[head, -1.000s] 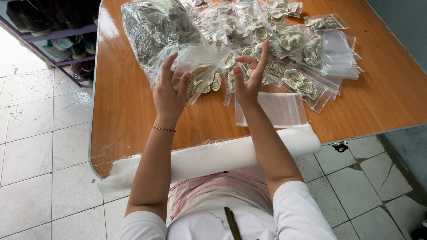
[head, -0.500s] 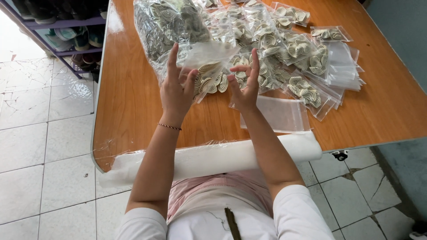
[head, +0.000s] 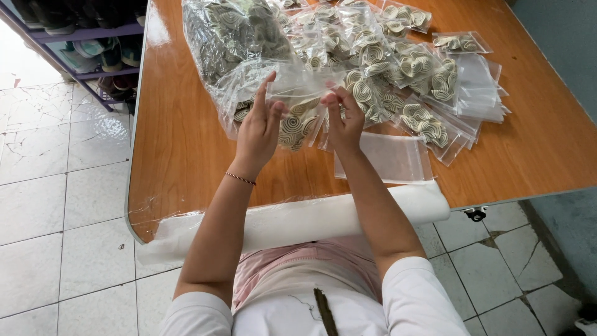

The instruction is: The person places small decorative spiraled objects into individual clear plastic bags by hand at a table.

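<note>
We observe our left hand [head: 260, 127] and our right hand [head: 344, 119] raised side by side above the wooden bench [head: 180, 149], both pinching the top edge of one small clear bag [head: 298, 118] between thumb and fingertips. The left hand grips the bag's left corner with the remaining fingers spread upward; the right hand grips the right corner with the fingers curled close. The bag hangs between the two hands, just over the near middle of the bench, and holds several flat spiral coils in cream and olive tones. A thin red bracelet [head: 240, 178] sits on the left wrist. Directly behind the hands lies a large clear sack [head: 227, 37] filled with the same coils, resting against the far left of the bench. To the right of it we note a spread of filled small bags [head: 404, 68], overlapping one another, reaching toward the far right corner. An empty clear bag [head: 388, 158] lies flat on the bench just beside the right wrist, and a stack of further empty bags [head: 482, 87] lies at the right end of the spread. A white padded roll [head: 298, 218] runs along the near edge of the bench. A shoe rack [head: 81, 37] stands on the tiled floor [head: 56, 205] to the left.
</note>
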